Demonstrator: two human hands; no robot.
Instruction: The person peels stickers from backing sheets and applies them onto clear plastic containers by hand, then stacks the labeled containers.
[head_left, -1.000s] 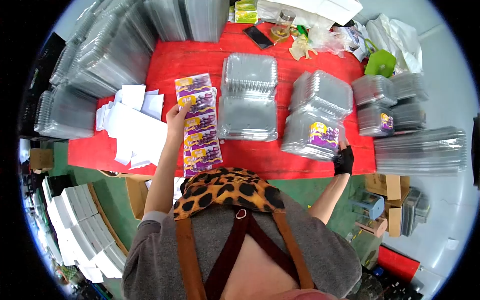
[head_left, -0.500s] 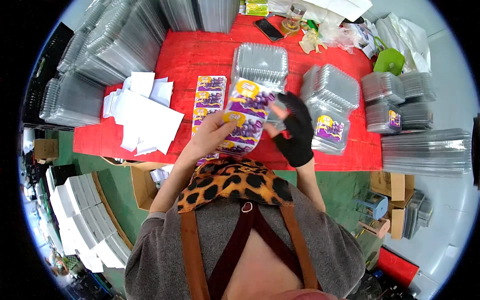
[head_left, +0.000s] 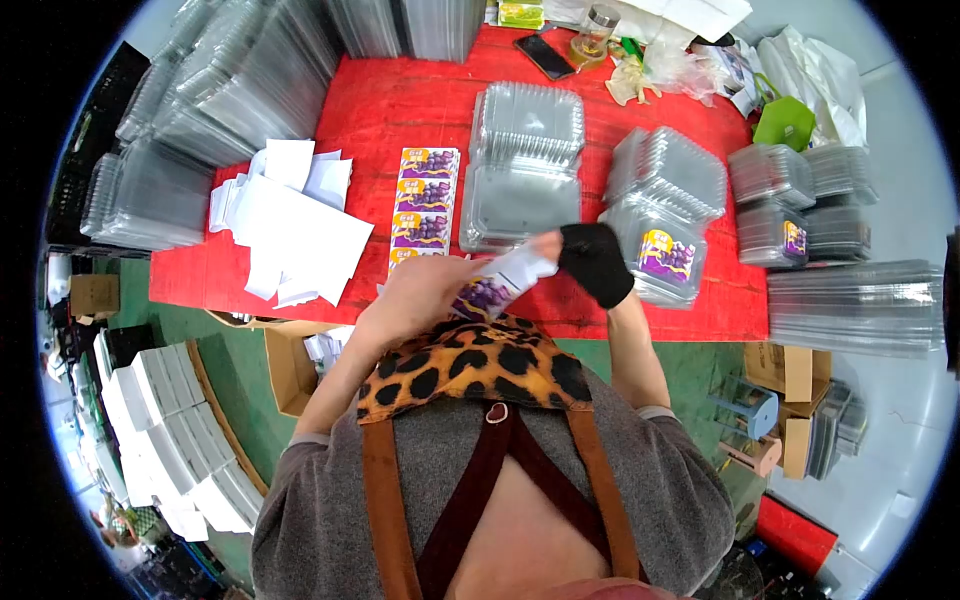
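While a label strip (head_left: 485, 297) is being held near the front edge of the red counter (head_left: 385, 105), two looks are being shown by it: purple grape print toward seven o'clock, and a pale, whitish stretch toward two o'clock. The strip is being seen bent and at a slant, its finer detail being blurred. At its nine o'clock end it is being gripped by the left hand (head_left: 425, 292), whose fingers are being drawn narrow over it, part of the print being covered. At its two o'clock end it is being pinched by the right hand (head_left: 588, 260), on which a black half-finger glove (head_left: 605, 275) is being worn; the fingertips there are being closed together, though their outline is being blurred. The strip is thus being spanned between both sets of fingers, just beyond a leopard-print cloth (head_left: 475, 370) at six o'clock.

Toward eleven o'clock, label sheets (head_left: 422, 200) with matching grape print are being displayed in a column, their lower end being overlapped by the left hand. Toward one o'clock, stacked clear containers (head_left: 522, 205) are being borne by the counter. Toward two o'clock, a similar grape label (head_left: 667, 255) is being carried by a clear box (head_left: 625, 228).
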